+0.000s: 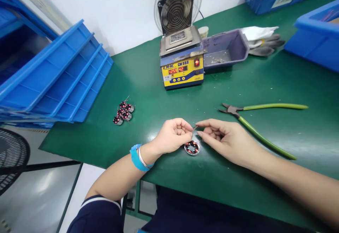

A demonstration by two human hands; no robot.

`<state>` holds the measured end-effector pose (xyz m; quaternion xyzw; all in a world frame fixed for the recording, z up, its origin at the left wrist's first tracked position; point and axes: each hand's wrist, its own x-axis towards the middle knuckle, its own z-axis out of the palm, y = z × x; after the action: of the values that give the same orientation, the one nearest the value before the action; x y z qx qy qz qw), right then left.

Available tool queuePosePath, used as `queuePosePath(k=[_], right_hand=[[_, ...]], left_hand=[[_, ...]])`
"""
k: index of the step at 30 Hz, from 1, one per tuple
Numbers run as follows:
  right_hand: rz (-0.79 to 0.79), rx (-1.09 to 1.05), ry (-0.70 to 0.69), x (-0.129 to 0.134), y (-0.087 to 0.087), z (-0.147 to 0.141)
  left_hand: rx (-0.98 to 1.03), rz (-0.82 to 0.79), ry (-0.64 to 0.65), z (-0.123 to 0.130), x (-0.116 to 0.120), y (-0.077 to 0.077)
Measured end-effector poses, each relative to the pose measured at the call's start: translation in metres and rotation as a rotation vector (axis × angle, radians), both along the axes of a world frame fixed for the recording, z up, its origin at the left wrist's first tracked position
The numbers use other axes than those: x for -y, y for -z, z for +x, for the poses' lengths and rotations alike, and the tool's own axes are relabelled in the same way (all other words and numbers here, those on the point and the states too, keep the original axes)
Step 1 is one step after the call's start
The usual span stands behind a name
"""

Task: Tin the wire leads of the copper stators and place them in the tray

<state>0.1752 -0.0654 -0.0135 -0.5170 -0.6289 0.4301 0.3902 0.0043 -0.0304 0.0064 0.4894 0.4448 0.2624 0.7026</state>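
A ring-shaped motor stator with copper windings lies on the green table just below my hands. My left hand is closed, thumb and forefinger pinching a thin copper wire that sticks up beside the stator. My right hand is at the wire's other side, its thumb and forefinger apart with a small gap between their tips. Whether a fingertip touches the wire I cannot tell. Further left stands a cluster of several small wound stators, some with loose wire ends.
Green-handled cutting pliers lie spread on the right. Behind stands a yellow solder pot with a lit display and a fan above. Beside it are a grey-purple bin and gloves. Blue crates lean at left; a blue bin stands right.
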Motion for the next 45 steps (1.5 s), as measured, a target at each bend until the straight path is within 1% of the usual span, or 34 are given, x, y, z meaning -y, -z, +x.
queuePosePath(k=[4, 10, 15, 19, 21, 23, 27, 31, 33, 41, 45], right_hand=[[-0.017, 0.023, -0.018, 0.0001, 0.0006, 0.0009], [-0.073, 0.017, -0.041, -0.001, -0.0035, 0.0007], [-0.074, 0.038, -0.067, -0.0019, -0.0069, 0.0008], [-0.06, -0.01, -0.11, -0.0019, -0.0086, 0.0012], [-0.018, -0.032, -0.129, -0.0013, -0.0088, 0.0013], [0.057, -0.018, -0.129, -0.0001, -0.0089, 0.0014], [0.236, 0.08, -0.106, 0.0022, -0.0085, 0.0018], [0.355, 0.145, -0.127, 0.0022, -0.0066, 0.0026], [0.372, 0.158, -0.127, 0.0016, -0.0049, 0.0029], [0.428, 0.202, -0.128, 0.0006, -0.0025, 0.0025], [0.417, 0.192, -0.119, 0.0006, -0.0025, 0.0013]], left_hand=[[0.004, 0.009, 0.005, -0.0013, 0.0006, 0.0016], [0.014, 0.046, 0.024, -0.0033, 0.0006, 0.0054], [0.041, 0.138, 0.05, -0.0038, 0.0022, 0.0075], [0.007, 0.198, 0.092, -0.0047, 0.0027, 0.0088], [-0.007, 0.205, 0.096, -0.0048, 0.0024, 0.0089], [-0.013, 0.2, 0.079, -0.0045, 0.0021, 0.0083], [-0.001, 0.175, 0.024, -0.0033, 0.0017, 0.0064], [-0.033, 0.143, 0.039, -0.0033, 0.0014, 0.0062], [-0.046, 0.13, 0.048, -0.0034, 0.0012, 0.0066], [-0.014, 0.099, 0.009, -0.0027, 0.0015, 0.0071], [-0.012, 0.08, 0.006, -0.0032, 0.0017, 0.0078]])
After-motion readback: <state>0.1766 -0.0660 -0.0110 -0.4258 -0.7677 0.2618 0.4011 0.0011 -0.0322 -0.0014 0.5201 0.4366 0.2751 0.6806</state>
